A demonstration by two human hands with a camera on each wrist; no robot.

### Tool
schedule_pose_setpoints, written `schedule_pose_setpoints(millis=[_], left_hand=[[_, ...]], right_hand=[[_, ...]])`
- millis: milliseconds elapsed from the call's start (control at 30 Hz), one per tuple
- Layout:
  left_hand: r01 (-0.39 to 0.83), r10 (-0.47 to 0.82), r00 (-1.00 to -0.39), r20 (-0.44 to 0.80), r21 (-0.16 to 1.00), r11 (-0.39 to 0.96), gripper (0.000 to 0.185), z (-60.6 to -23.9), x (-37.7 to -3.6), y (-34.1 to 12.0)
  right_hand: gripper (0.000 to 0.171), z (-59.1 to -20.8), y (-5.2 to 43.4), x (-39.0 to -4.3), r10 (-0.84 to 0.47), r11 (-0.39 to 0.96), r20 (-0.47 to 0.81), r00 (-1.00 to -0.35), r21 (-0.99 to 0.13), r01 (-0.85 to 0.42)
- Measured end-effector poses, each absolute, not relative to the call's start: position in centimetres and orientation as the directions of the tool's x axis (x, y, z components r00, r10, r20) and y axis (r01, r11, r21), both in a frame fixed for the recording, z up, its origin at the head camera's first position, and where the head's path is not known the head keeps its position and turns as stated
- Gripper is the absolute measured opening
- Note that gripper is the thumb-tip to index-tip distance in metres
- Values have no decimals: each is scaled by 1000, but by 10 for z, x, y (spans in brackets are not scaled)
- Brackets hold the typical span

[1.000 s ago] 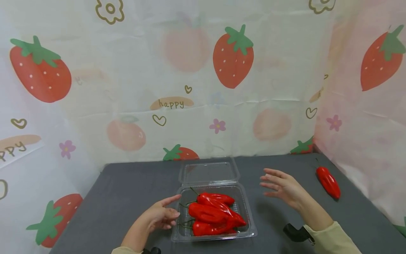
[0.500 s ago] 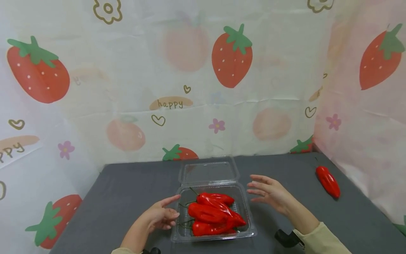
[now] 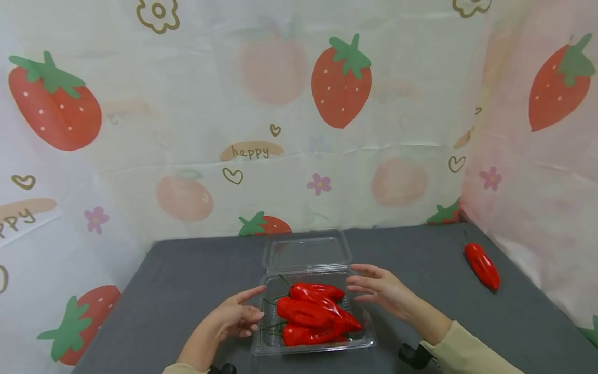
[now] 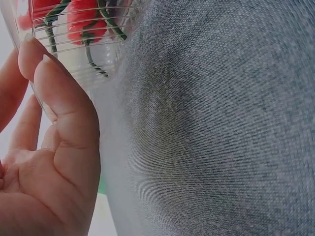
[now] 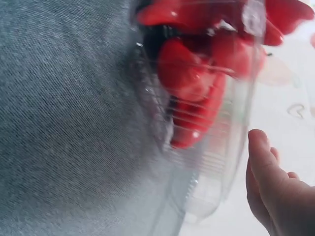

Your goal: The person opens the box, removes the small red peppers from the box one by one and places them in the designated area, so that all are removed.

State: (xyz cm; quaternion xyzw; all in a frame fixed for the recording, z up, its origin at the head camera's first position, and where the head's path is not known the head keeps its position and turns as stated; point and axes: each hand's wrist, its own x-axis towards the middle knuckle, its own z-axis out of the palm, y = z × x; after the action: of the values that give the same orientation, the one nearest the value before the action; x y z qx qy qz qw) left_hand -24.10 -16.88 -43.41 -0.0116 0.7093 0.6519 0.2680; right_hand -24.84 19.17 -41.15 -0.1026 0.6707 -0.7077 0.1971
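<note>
Fingers [image 3: 362, 284] both hands relaxed, flanking ribbed clear plastic clamshell [image 3: 280, 343]; glossy red peppers [image 3: 308, 311] inside.

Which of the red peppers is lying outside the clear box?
The lone pepper by the right wall, bare on the grey table; the others sit inside the clear box.

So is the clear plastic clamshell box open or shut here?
Open. The clear plastic clamshell box has its hinged lid laid back flat on the grey table, leaving the red peppers uncovered.
</note>
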Motion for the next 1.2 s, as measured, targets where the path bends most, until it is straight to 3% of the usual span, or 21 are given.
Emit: schedule_pose_setpoints(millis=[567, 1200], left_hand=[[-373, 290, -864, -411, 910, 180, 69, -435, -243, -168], [-356, 322, -863, -389, 921, 156, 71, -437, -242, -169]], right_hand=[[65, -418, 155, -255, -426, 116, -205, -881, -978, 172], [57, -428, 134, -262, -409, 310, -249, -878, -943, 123]])
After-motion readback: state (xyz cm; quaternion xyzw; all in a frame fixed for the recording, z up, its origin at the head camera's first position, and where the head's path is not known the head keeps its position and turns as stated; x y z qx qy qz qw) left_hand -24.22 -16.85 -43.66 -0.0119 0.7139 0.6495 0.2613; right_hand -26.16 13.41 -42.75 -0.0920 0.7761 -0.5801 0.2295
